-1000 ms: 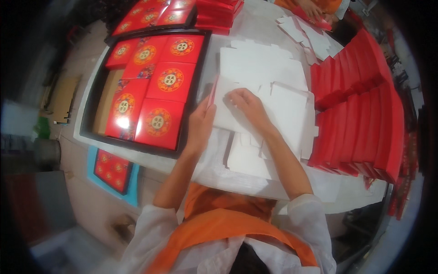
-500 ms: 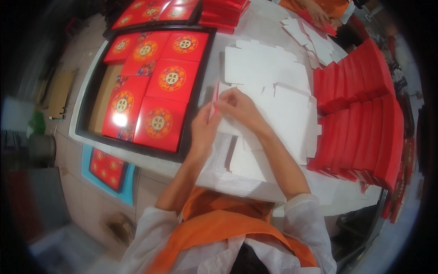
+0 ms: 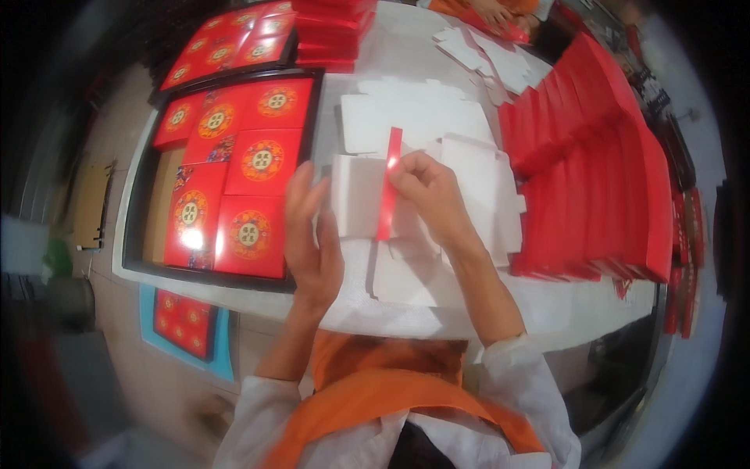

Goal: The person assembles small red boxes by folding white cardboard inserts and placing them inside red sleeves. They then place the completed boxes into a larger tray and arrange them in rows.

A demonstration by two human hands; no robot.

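Note:
My right hand (image 3: 426, 191) pinches a partly folded carton, red outside and white inside, by its narrow red edge (image 3: 389, 187). A white inner panel (image 3: 355, 195) of this carton reaches left of that edge. To its left my left hand (image 3: 312, 238) is raised with its fingers apart and nothing in it. Under and behind the held carton lie flat cardboard blanks (image 3: 414, 117), white side up, overlapping one another. How far the held carton's lower flaps are folded is hard to make out against the white blanks.
Left of my hands a black-rimmed tray (image 3: 313, 117) holds several red boxes (image 3: 250, 232) with round gold emblems. Another tray of such boxes (image 3: 223, 47) stands behind. Tall stacks of folded red cartons (image 3: 586, 187) stand at right. Beyond the blanks, a co-worker's hands (image 3: 492, 12) are at work.
My left hand has let go of the carton and moved left, fingers spreading. My right hand has turned the carton, so its red edge and a white panel show. The view has shifted slightly.

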